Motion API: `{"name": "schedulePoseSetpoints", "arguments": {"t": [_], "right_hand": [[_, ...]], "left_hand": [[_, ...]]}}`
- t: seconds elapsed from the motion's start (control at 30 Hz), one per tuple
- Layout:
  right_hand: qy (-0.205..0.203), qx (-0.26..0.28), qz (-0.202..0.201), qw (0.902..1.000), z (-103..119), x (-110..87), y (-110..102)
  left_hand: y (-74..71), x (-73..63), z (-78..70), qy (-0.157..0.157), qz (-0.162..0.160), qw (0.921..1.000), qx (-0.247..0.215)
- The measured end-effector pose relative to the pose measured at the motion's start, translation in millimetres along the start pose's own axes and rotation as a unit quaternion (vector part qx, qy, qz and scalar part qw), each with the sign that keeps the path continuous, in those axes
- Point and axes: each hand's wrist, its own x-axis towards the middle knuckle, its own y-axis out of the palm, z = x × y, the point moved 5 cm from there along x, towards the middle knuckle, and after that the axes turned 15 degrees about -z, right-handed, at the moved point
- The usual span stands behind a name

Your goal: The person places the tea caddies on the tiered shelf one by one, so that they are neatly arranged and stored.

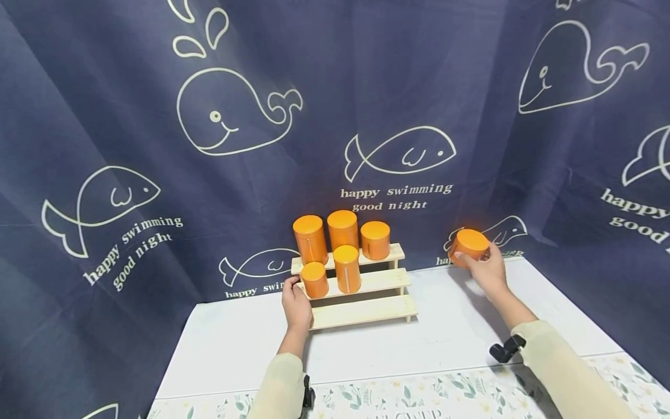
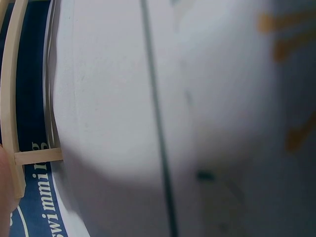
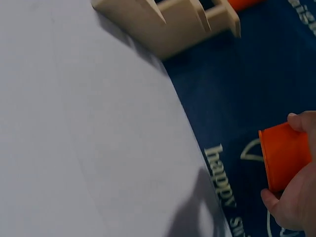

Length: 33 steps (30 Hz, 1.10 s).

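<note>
A three-tier wooden display rack (image 1: 361,311) stands at the back of the white table. My left hand (image 1: 297,307) grips its left end at the middle tier; only a sliver of that hand (image 2: 5,190) shows in the left wrist view. Off to the right of the rack, my right hand (image 1: 488,270) holds a short orange canister (image 1: 470,243) above the table, thumb and fingers on its side. On the top tier are two tall orange canisters (image 1: 311,241) and a short one (image 1: 376,240). The middle tier bears a short canister (image 1: 315,281) and a taller one (image 1: 348,270).
A dark blue curtain (image 1: 324,70) with white whale and fish drawings hangs right behind the white table (image 1: 445,331). Along the table's front runs a leaf-patterned cloth (image 1: 408,390). The rack's bottom tier (image 1: 340,314) bears no canister.
</note>
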Motion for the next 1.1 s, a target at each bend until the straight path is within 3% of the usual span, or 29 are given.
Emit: {"name": "schedulePoseSetpoints", "arguments": {"t": [0.47,0.8,1.1], "right_hand": [[-0.097,-0.003,0.098,0.9905,40,-41.8,24],[-0.122,0.025,0.152,0.9806,73,-71.4,34],[-0.141,0.028,0.162,0.9761,81,-95.1,45]], "left_hand": [[2.2,0.8,1.7,-0.001,0.001,0.9999,-0.011],[1.9,4.3,0.8,0.008,-0.004,1.0000,0.002],[1.2,1.7,1.3,-0.005,0.001,1.0000,0.000]]}}
